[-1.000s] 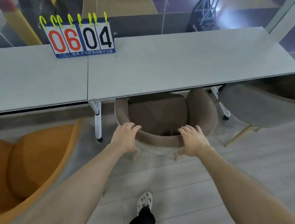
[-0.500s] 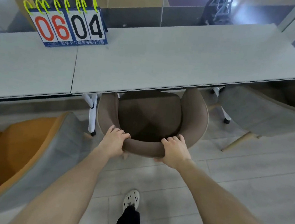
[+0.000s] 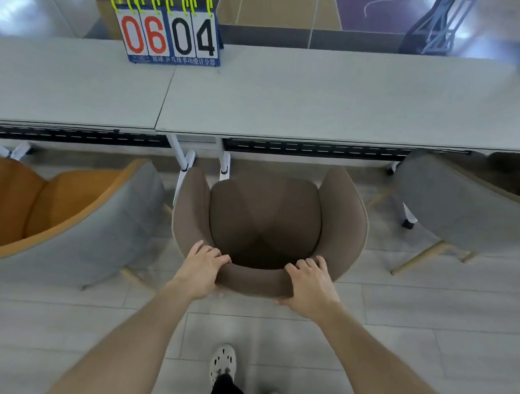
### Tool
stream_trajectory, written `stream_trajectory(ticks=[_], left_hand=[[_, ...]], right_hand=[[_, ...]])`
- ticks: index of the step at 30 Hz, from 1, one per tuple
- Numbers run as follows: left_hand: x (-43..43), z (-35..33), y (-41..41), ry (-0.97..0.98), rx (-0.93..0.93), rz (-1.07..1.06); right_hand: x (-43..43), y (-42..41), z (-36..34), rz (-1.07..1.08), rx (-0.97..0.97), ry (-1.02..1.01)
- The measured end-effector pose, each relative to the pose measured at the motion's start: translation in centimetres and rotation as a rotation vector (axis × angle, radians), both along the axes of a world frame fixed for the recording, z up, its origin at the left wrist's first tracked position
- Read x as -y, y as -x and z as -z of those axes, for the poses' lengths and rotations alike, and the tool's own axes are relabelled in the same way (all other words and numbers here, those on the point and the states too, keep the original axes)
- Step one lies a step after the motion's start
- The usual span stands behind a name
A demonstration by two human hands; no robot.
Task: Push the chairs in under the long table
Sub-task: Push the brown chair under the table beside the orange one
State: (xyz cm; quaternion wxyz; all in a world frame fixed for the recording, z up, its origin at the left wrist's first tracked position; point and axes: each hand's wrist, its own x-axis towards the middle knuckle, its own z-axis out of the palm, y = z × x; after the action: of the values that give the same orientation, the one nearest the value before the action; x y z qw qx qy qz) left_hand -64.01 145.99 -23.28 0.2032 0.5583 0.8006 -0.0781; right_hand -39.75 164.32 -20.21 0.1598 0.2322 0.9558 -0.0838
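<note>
A brown tub chair (image 3: 266, 219) stands in front of the long grey table (image 3: 321, 108), its whole seat showing clear of the table's front edge. My left hand (image 3: 201, 270) grips the left part of the chair's curved backrest. My right hand (image 3: 311, 283) grips the right part of the same backrest. An orange chair with a grey shell (image 3: 64, 212) stands at the left, out from the table. At the right, a grey chair (image 3: 463, 209) reaches partly under the tabletop.
A flip scoreboard reading 06 04 (image 3: 170, 34) stands on the table's far side. White table legs (image 3: 186, 166) come down just left of the brown chair. My feet in white perforated shoes (image 3: 224, 362) are on the pale plank floor behind it.
The brown chair has come back out from under the table; its seat was half hidden by the tabletop a second ago and now shows fully. Both hands went from resting on the backrest to gripping it.
</note>
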Motion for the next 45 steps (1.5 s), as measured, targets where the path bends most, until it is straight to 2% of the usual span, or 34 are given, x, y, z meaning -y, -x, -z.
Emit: stream_trajectory(ticks=[6,12,23,45], left_hand=[[4.6,0.3,-2.7,-0.018,0.004,-0.008],[6.7,0.2,-2.1,-0.02,0.017,-0.001],[6.1,0.4,3.4,-0.032,0.056,-0.004],[1.6,-0.6,6.2,-0.065,0.047,0.033]], right_hand=[[2.4,-3.5,0.9,-0.031,-0.04,0.024],[3.2,-3.0,0.6,-0.031,0.001,0.015],[4.6,1.2,1.1,0.026,0.004,-0.012],[1.3,4.3,0.9,0.109,-0.031,-0.016]])
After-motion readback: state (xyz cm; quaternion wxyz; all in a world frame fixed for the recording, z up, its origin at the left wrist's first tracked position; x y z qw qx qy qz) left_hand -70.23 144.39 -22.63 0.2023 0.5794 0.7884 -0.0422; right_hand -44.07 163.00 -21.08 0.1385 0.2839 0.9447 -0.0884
